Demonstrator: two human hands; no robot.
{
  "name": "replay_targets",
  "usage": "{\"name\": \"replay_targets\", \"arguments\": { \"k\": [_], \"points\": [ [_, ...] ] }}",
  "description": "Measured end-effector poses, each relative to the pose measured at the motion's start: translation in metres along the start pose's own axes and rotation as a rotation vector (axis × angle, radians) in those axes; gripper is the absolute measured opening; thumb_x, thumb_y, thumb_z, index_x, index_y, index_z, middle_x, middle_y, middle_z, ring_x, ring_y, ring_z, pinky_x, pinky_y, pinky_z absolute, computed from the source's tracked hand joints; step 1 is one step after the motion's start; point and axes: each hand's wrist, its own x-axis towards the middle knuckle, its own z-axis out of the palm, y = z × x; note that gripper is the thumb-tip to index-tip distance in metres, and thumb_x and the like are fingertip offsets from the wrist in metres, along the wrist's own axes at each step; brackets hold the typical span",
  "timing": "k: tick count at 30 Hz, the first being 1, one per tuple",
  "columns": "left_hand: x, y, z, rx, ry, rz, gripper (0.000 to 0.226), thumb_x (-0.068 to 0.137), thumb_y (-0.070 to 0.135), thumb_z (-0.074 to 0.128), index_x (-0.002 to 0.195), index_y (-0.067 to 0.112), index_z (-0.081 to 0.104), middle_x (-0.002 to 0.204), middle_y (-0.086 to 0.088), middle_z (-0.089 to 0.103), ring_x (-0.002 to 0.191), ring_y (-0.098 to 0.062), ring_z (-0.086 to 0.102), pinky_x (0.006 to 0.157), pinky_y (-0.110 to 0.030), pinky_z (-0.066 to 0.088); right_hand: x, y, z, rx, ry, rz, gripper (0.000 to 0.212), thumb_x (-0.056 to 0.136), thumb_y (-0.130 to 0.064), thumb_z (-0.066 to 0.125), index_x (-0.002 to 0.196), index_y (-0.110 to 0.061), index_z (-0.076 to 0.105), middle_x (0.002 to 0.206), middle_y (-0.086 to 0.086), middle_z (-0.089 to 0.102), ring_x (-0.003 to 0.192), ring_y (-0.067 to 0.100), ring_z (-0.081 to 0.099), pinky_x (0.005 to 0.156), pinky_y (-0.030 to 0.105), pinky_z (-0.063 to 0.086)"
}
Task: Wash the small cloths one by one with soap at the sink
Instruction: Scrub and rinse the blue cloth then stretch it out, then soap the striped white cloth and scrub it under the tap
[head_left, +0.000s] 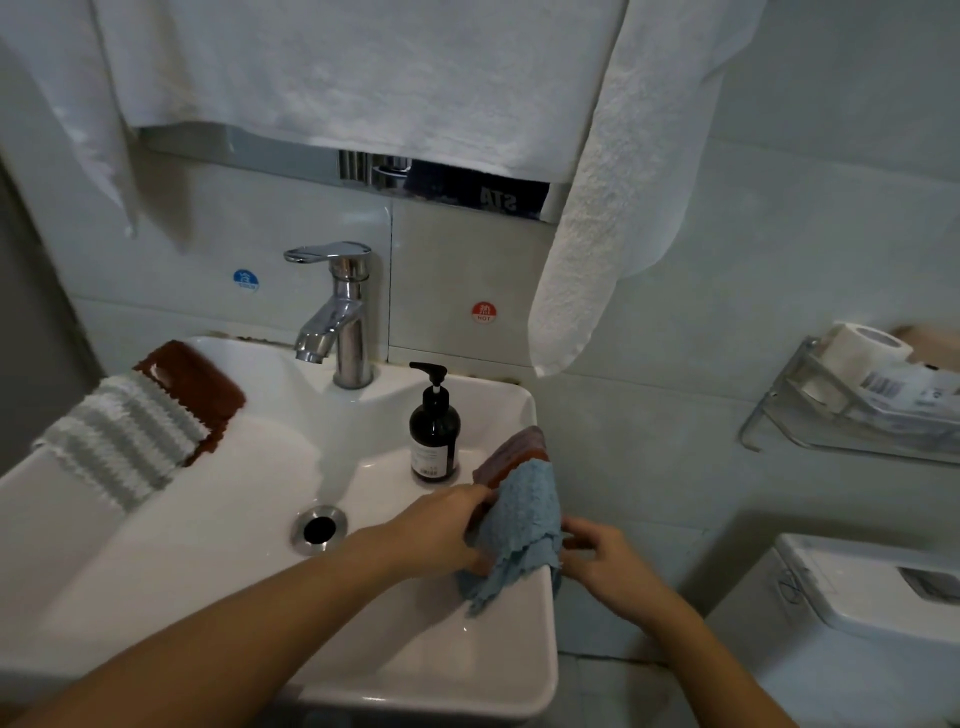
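Observation:
A blue cloth (519, 535) hangs over the right rim of the white sink (208, 545), on top of a brownish-pink cloth (511, 454). My left hand (441, 530) grips the blue cloth's left edge. My right hand (602, 561) pinches its right side outside the rim. A dark soap pump bottle (435, 428) stands on the sink ledge just behind the cloths. On the left rim lie a grey-and-white striped cloth (119, 439) and a dark red cloth (200, 387). The chrome tap (337, 312) runs no water.
White towels (363, 78) hang above the tap and down the right wall. A wall shelf (852, 405) with toilet paper sits at right. A white toilet tank (857, 587) stands below it. The drain (318, 529) is open.

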Motion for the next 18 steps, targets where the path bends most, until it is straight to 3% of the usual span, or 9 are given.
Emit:
{"name": "replay_targets", "arguments": {
  "k": [2, 3, 5, 7, 9, 14, 18],
  "points": [
    [-0.005, -0.004, -0.009, 0.020, -0.081, -0.010, 0.075, 0.077, 0.035, 0.079, 0.142, 0.026, 0.043, 0.134, 0.005, 0.053, 0.114, -0.013, 0.054, 0.093, -0.026, 0.048, 0.002, -0.016, -0.018, -0.196, 0.022, 0.043, 0.055, 0.080, -0.028, 0.067, 0.134, -0.026, 0.058, 0.129, -0.007, 0.062, 0.113, 0.014, 0.058, 0.089, 0.025, 0.046],
    [-0.009, -0.010, -0.017, 0.018, -0.119, -0.033, 0.079, 0.077, 0.035, 0.080, 0.144, 0.027, 0.040, 0.136, 0.005, 0.053, 0.114, -0.013, 0.054, 0.094, -0.027, 0.049, 0.003, -0.026, -0.028, -0.276, 0.113, 0.072, 0.052, 0.083, -0.020, 0.063, 0.135, -0.023, 0.058, 0.129, -0.002, 0.063, 0.111, 0.016, 0.060, 0.087, 0.023, 0.045],
    [-0.020, -0.028, -0.039, 0.005, -0.144, -0.116, 0.088, 0.075, 0.034, 0.083, 0.148, 0.027, 0.035, 0.139, 0.005, 0.052, 0.115, -0.012, 0.054, 0.096, -0.025, 0.047, 0.002, -0.053, -0.039, -0.381, 0.319, 0.083, 0.046, 0.087, -0.018, 0.058, 0.132, -0.021, 0.060, 0.126, 0.002, 0.065, 0.111, 0.021, 0.061, 0.090, 0.027, 0.047],
    [-0.036, -0.052, -0.069, 0.018, -0.100, -0.190, 0.085, 0.073, 0.033, 0.084, 0.145, 0.027, 0.039, 0.135, 0.007, 0.053, 0.113, -0.010, 0.053, 0.093, -0.022, 0.046, 0.000, -0.087, -0.032, -0.406, 0.361, 0.000, 0.036, 0.087, -0.024, 0.058, 0.122, -0.022, 0.067, 0.108, -0.003, 0.069, 0.099, 0.020, 0.063, 0.083, 0.029, 0.050],
    [-0.056, -0.077, -0.104, 0.057, 0.005, -0.256, 0.078, 0.073, 0.034, 0.084, 0.140, 0.027, 0.046, 0.130, 0.008, 0.056, 0.110, -0.009, 0.054, 0.090, -0.020, 0.045, 0.001, -0.122, -0.010, -0.433, 0.305, -0.116, 0.028, 0.087, -0.027, 0.060, 0.113, -0.024, 0.070, 0.091, -0.008, 0.067, 0.087, 0.015, 0.062, 0.076, 0.029, 0.051],
    [-0.112, -0.146, -0.185, 0.235, 0.374, -0.388, 0.072, 0.066, 0.035, 0.088, 0.131, 0.024, 0.058, 0.125, 0.000, 0.061, 0.112, -0.019, 0.056, 0.095, -0.029, 0.045, 0.034, -0.181, 0.064, -0.593, 0.115, -0.310, 0.045, 0.089, -0.043, 0.061, 0.127, -0.020, 0.062, 0.121, 0.001, 0.064, 0.107, 0.020, 0.058, 0.089, 0.033, 0.049],
    [-0.144, -0.200, -0.225, 0.368, 0.468, -0.493, 0.059, 0.083, 0.036, 0.075, 0.137, 0.023, 0.054, 0.131, -0.006, 0.056, 0.120, -0.028, 0.051, 0.100, -0.033, 0.038, 0.066, -0.215, 0.127, -0.650, -0.055, -0.362, 0.049, 0.089, -0.046, 0.062, 0.126, -0.014, 0.061, 0.125, 0.007, 0.062, 0.113, 0.026, 0.057, 0.092, 0.037, 0.050]
  ]
}}
